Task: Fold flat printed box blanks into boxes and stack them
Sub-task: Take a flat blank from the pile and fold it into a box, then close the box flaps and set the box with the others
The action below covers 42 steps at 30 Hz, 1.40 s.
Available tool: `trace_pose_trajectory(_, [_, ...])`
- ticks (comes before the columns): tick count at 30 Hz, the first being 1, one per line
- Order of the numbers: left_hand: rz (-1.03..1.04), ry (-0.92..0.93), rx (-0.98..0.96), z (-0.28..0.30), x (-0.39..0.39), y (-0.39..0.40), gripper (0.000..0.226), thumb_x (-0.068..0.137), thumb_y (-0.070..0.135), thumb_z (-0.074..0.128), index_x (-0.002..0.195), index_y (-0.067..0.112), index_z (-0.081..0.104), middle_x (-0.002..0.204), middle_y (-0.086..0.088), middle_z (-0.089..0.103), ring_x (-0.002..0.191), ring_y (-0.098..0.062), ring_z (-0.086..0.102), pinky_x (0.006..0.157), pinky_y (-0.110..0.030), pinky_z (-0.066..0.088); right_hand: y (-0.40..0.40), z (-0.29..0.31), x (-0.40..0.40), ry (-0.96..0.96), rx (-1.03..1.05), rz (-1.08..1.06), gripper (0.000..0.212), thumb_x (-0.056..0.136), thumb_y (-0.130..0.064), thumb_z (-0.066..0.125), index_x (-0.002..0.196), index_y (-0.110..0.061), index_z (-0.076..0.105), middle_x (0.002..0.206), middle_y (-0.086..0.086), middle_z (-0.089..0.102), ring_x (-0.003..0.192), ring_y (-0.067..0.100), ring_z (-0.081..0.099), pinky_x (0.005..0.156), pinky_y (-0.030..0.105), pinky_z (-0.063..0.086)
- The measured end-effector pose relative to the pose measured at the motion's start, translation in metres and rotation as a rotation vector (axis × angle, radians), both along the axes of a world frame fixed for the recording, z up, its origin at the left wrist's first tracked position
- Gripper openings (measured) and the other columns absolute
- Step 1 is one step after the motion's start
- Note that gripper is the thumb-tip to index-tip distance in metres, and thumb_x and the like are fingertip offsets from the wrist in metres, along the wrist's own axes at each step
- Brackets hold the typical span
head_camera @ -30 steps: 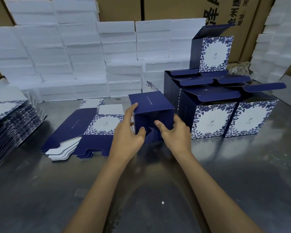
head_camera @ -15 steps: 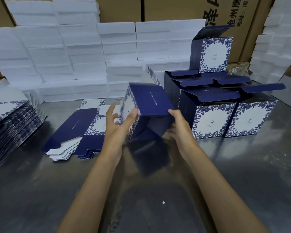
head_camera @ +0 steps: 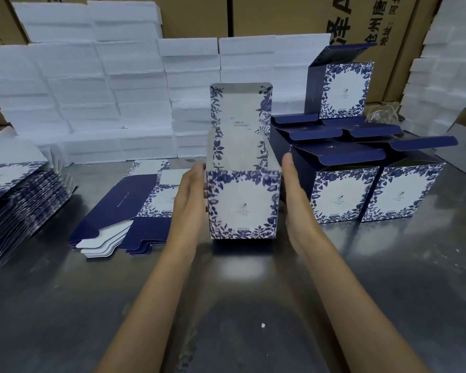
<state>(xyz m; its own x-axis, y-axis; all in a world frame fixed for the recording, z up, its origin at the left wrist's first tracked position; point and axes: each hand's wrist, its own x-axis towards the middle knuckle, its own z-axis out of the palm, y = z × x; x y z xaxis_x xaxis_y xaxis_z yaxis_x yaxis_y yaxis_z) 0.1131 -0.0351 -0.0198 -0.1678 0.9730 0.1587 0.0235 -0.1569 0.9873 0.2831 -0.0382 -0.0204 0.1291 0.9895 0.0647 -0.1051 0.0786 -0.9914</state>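
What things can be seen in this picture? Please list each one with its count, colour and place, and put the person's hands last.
box being folded: one, blue and white floral print, upright at table centre, lid flap standing up
finished boxes: at least five, navy with floral fronts, right of centre, lids open, one stacked on top at the back
flat blanks, small pile: several, navy and white, left of the centre box
flat blanks, tall stack: many, navy and white, far left edge
foam blocks: many, white, stacked along the back and at far right
cartons: brown, behind the foam
table: one, grey metal
left hand: flat against the box's left side
right hand: flat beside its right side
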Motion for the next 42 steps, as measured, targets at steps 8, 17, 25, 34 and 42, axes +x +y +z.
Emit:
trace_pose_trajectory(8, [-0.038, 0.025, -0.080, 0.007, -0.003, -0.003, 0.039, 0.083, 0.061, 0.068, 0.106, 0.031, 0.057, 0.109, 0.003, 0.065, 0.096, -0.011, 0.066, 0.080, -0.033, 0.053, -0.005, -0.006, -0.007, -0.088, 0.097, -0.052, 0.073, 0.072, -0.050, 0.073, 0.141, -0.046, 0.049, 0.126, -0.023, 0.066, 0.111, -0.006, 0.062, 0.096, 0.025, 0.048])
trace_pose_trajectory(17, [-0.002, 0.687, -0.056, 0.043, -0.006, 0.003, 0.053, 0.096, 0.035, 0.059, 0.056, 0.018, 0.030, 0.044, 0.005, 0.035, 0.043, -0.013, 0.032, 0.054, -0.032, 0.034, -0.001, -0.008, -0.006, -0.050, 0.177, -0.022, 0.073, 0.080, -0.032, 0.063, 0.144, -0.058, 0.041, 0.134, -0.036, 0.056, 0.114, -0.020, 0.054, 0.082, 0.004, 0.047])
trace_pose_trajectory(25, [-0.229, 0.927, -0.288, 0.070, -0.017, 0.030, 0.044, 0.100, 0.045, 0.051, 0.068, 0.016, 0.040, 0.058, 0.000, 0.039, 0.044, -0.016, 0.037, 0.047, -0.021, 0.035, -0.002, -0.006, -0.007, -0.063, 0.158, -0.054, 0.064, 0.080, -0.034, 0.063, 0.138, -0.058, 0.048, 0.140, -0.027, 0.056, 0.125, -0.005, 0.054, 0.105, 0.029, 0.046])
trace_pose_trajectory(34, [-0.334, 0.908, -0.390, 0.086, -0.016, 0.055, 0.041, 0.101, 0.031, 0.050, 0.064, 0.016, 0.042, 0.046, 0.005, 0.040, 0.040, -0.013, 0.031, 0.043, -0.020, 0.031, -0.004, -0.004, -0.006, -0.051, 0.145, -0.060, 0.059, 0.079, -0.034, 0.063, 0.133, -0.057, 0.053, 0.133, -0.026, 0.061, 0.118, -0.006, 0.059, 0.102, 0.027, 0.047])
trace_pose_trajectory(42, [-0.246, 0.938, -0.330, 0.081, -0.006, 0.064, 0.026, 0.101, 0.023, 0.046, 0.079, 0.008, 0.048, 0.066, -0.005, 0.044, 0.052, -0.018, 0.039, 0.047, -0.023, 0.038, -0.006, -0.002, -0.004, -0.069, 0.157, -0.038, 0.057, 0.080, -0.033, 0.062, 0.131, -0.055, 0.055, 0.129, -0.027, 0.062, 0.111, -0.012, 0.059, 0.090, 0.015, 0.048])
